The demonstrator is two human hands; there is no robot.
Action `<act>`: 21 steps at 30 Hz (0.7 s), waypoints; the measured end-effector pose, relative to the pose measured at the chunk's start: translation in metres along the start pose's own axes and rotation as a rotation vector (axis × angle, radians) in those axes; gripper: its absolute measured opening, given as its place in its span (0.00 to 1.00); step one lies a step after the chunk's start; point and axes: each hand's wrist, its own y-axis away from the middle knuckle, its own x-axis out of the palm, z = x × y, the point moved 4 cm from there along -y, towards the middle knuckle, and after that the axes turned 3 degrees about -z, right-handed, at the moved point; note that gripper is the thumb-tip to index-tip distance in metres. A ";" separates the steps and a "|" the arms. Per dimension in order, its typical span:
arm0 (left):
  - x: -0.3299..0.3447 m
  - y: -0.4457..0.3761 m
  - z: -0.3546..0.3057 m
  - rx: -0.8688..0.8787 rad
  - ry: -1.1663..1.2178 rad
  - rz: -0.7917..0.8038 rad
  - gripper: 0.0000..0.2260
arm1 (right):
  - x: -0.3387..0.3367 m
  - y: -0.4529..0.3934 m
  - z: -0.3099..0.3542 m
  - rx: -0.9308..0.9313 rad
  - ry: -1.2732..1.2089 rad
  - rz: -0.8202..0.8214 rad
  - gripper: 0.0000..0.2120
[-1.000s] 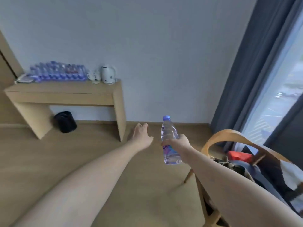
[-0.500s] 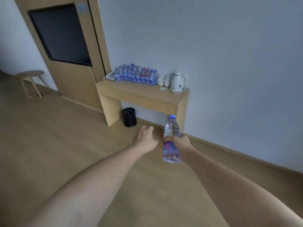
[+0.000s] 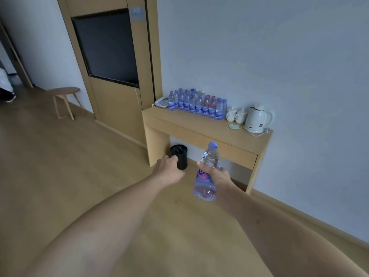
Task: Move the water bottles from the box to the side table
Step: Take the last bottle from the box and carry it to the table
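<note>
My right hand (image 3: 216,175) grips a clear water bottle (image 3: 206,184) with a blue cap around its middle, held upright in front of me over the floor. My left hand (image 3: 169,169) is stretched forward beside it, holding nothing, its fingers loosely curled. Ahead stands the wooden side table (image 3: 199,129) against the wall. Several water bottles (image 3: 196,104) stand in rows at its back left. The box is out of view.
A white kettle (image 3: 257,118) and two white cups (image 3: 236,115) sit on the table's right end, a phone (image 3: 162,102) at its left. A black bin (image 3: 179,156) stands under it. A wooden panel with a dark screen (image 3: 107,47) and a stool (image 3: 64,101) are to the left.
The view has swung left and closed in on the side table. The chair and curtain have left the frame. My right hand still carries the bottle; the left hand's fingers have curled.
</note>
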 end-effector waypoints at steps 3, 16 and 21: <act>-0.025 -0.054 0.029 0.007 0.000 0.012 0.23 | 0.046 -0.037 0.026 -0.006 0.017 -0.035 0.40; -0.058 -0.218 0.128 -0.015 0.018 0.066 0.25 | 0.206 -0.178 0.058 0.054 -0.040 -0.016 0.44; -0.071 -0.295 0.163 -0.040 -0.005 0.056 0.25 | 0.258 -0.257 0.055 0.105 -0.006 -0.001 0.37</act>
